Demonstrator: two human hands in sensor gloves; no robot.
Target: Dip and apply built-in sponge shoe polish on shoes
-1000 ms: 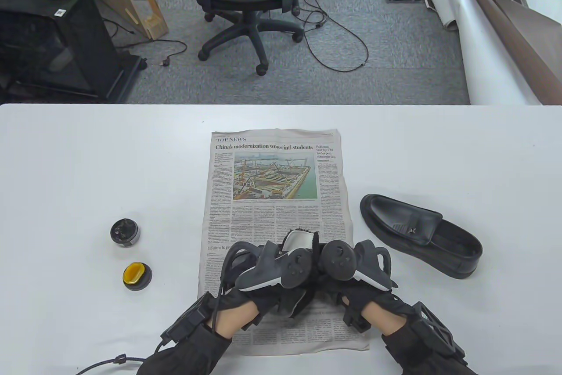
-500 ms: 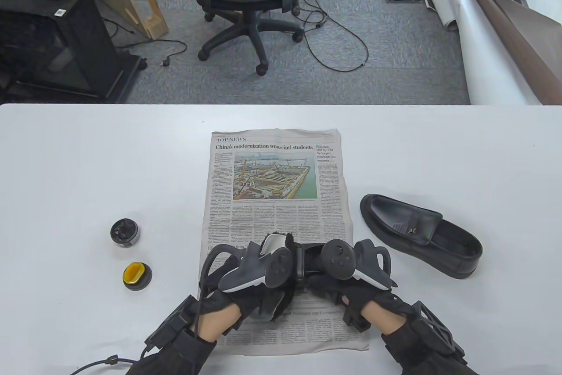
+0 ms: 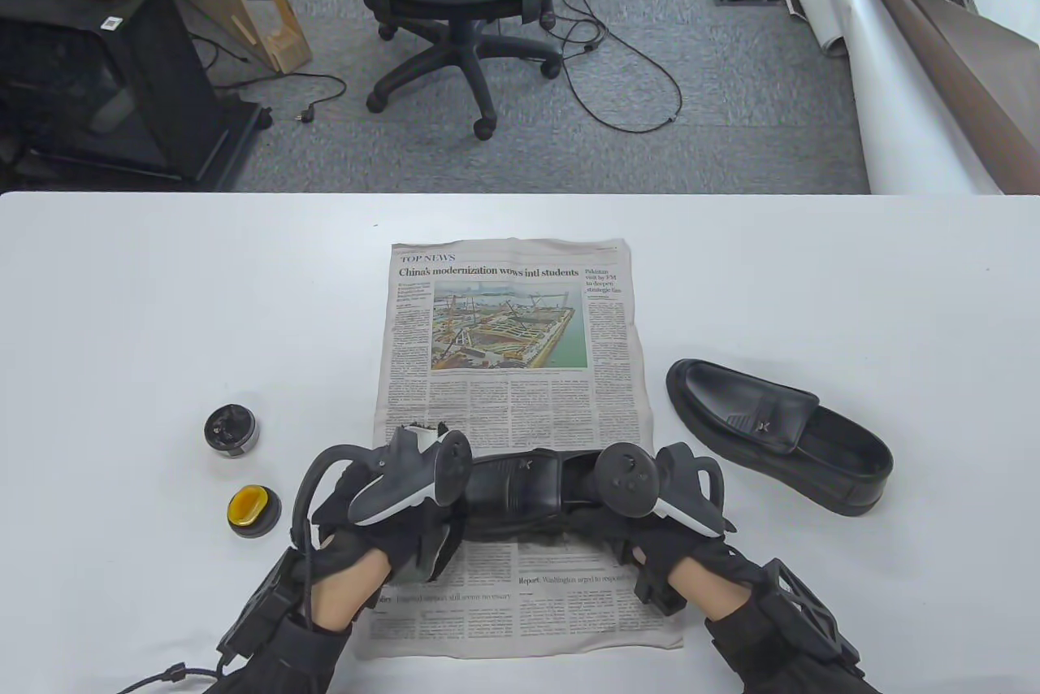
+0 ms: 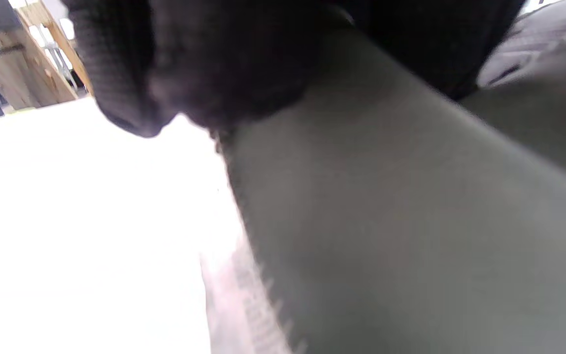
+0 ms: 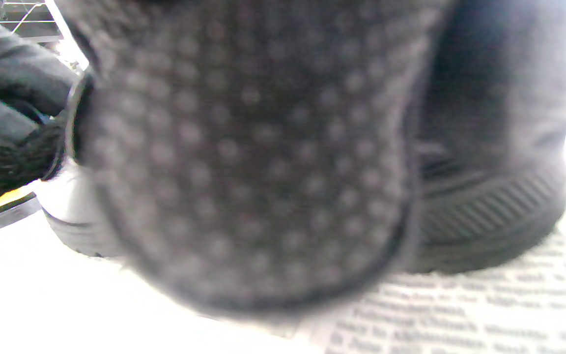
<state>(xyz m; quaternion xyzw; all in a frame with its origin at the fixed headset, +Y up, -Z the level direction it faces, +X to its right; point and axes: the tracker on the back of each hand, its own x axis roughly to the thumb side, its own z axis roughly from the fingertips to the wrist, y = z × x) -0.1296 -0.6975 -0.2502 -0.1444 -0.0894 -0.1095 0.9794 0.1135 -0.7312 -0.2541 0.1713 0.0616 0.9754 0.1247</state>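
Sitting open — polish tin, dark inside; sponge lid, yellow; fingers' state unclear.

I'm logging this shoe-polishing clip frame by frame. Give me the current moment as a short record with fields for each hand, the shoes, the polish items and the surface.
left hand: at the toe end of the shoe on the newspaper, holding a white-backed, black-bristled brush
right hand: grips the heel end of that shoe
shoe on the newspaper: black loafer, lying across the sheet
second shoe: black loafer, on the bare table right of the newspaper, untouched
polish jar: open, dark contents, left of the newspaper
lid with yellow sponge: nearer than the jar, sponge up
newspaper: flat on the white table
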